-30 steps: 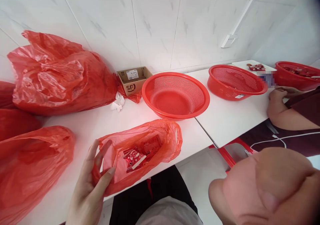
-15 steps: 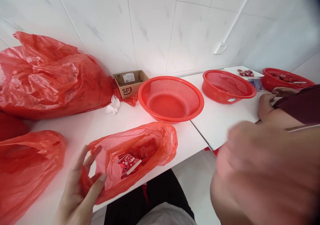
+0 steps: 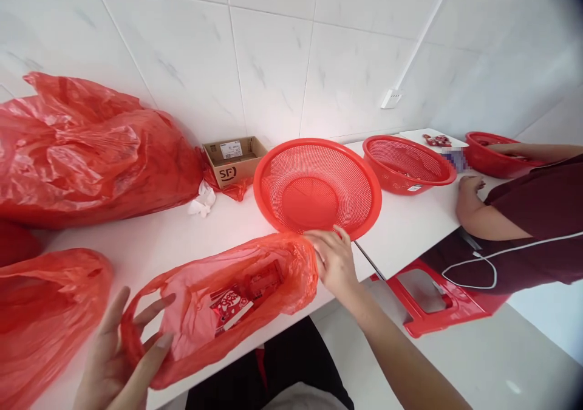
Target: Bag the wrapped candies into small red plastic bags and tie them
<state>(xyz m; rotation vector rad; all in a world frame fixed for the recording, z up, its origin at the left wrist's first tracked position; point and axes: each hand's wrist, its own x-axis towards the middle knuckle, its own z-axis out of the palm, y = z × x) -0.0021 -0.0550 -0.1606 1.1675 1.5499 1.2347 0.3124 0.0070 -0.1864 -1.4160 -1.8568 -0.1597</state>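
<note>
A red plastic bag (image 3: 191,361) lies with its mouth spread wide along the table's front edge. Inside it are small red printed packets (image 3: 232,304). My left hand (image 3: 132,343) is hooked through the handle loop at the bag's left end, fingers and thumb around the plastic. At the opposite end, my right hand (image 3: 336,261) has its fingers curled on the bag's rim, just below the red colander (image 3: 310,200). That colander looks empty and is tipped a little toward me. The tips of my right fingers are partly hidden.
A large full red bag (image 3: 100,161) and another open red bag (image 3: 50,313) occupy the left. A small cardboard box (image 3: 234,173) and crumpled tissue (image 3: 203,199) stand behind. Rightward are a second colander (image 3: 410,170), a red basin (image 3: 494,164), a seated co-worker (image 3: 523,203) and a red stool (image 3: 449,319).
My right hand has come from the blurred lower right to the bag's right end. The near colander is tipped more toward me. The co-worker's one hand now reaches into the basin.
</note>
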